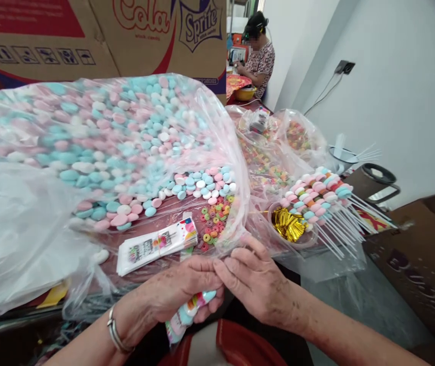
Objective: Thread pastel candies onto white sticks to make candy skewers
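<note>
The left hand [185, 292] is closed around a candy skewer [187, 315] — pastel pieces in a clear wrapper — held low at the near edge of the table [172, 206], just above the person's lap. The right hand [257, 282] meets it from the right, fingers bent and fingertips touching the left hand's fingers at the top of the skewer; whether the right hand pinches the wrapper cannot be told. A metal bracelet [116, 333] sits on the left wrist. Directly behind the hands lies a large clear bag of pink, blue and white candies [99, 142], its mouth open toward the person, with loose ring-shaped candies [213, 221] and a stack of printed labels [156, 244] in front of it. To the right, finished skewers [316, 195] lie fanned out beside gold twist ties [288, 223] in a small bowl. Cardboard boxes [99, 35] stand behind — another person [259, 58] works further back.
</note>
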The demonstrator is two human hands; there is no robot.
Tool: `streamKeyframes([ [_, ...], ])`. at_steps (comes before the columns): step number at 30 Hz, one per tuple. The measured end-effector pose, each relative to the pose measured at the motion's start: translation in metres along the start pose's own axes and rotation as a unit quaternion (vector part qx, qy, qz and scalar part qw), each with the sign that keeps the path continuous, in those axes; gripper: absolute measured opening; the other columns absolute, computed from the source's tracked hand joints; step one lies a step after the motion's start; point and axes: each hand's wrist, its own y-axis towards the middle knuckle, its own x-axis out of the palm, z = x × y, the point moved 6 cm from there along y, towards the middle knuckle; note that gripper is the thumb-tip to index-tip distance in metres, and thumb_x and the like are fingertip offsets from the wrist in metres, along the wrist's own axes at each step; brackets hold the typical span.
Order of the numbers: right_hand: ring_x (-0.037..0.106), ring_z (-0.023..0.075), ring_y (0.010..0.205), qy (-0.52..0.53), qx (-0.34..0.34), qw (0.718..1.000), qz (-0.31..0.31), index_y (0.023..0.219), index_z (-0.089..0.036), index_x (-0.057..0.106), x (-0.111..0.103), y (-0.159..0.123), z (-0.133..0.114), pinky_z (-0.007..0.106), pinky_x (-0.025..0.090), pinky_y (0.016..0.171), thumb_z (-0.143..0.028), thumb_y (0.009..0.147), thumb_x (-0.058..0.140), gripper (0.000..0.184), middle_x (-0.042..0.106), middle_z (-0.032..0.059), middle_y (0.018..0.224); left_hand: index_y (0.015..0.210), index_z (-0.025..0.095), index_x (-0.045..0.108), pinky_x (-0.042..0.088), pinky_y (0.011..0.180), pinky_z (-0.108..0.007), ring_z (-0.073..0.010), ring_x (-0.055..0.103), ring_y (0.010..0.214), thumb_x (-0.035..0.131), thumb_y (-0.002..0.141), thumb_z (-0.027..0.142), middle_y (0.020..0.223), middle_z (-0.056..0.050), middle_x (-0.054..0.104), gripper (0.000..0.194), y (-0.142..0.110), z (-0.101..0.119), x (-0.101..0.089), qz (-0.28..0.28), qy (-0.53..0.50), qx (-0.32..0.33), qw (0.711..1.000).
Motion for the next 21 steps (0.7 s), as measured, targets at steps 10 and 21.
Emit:
streamKeyframes([
  [10, 0.043, 0.0160, 0.069, 0.080, 0.101, 0.985, -0.115, 0.065, -0.017, 0.051, -0.006, 0.008, 0.018, 0.034, 0.036, 0.071, -0.016, 0.089, 0.048, 0.024, 0.055, 0.0013, 0.066, 0.088, 0.020, 0.060, 0.040, 0.067, -0.028, -0.0187, 0.056, 0.074, 0.044, 0.091, 0.019, 0.082, -0.007, 0.064, 0.017, -0.016, 0.033, 0.021, 0.170, 0.546, 0.328, 0.752],
  [21, 0.054, 0.0208, 0.080, -0.206, 0.270, 0.902, -0.264, 0.080, -0.016, 0.066, -0.038, -0.067, 0.155, 0.031, 0.037, 0.071, -0.008, 0.087, 0.051, 0.018, 0.063, 0.0079, 0.082, 0.074, 0.017, 0.061, 0.041, 0.048, -0.018, -0.0114, 0.054, 0.054, 0.060, 0.085, 0.049, 0.067, -0.001, 0.061, 0.034, -0.012, 0.026, -0.007, 0.211, 0.168, 0.184, 0.945],
])
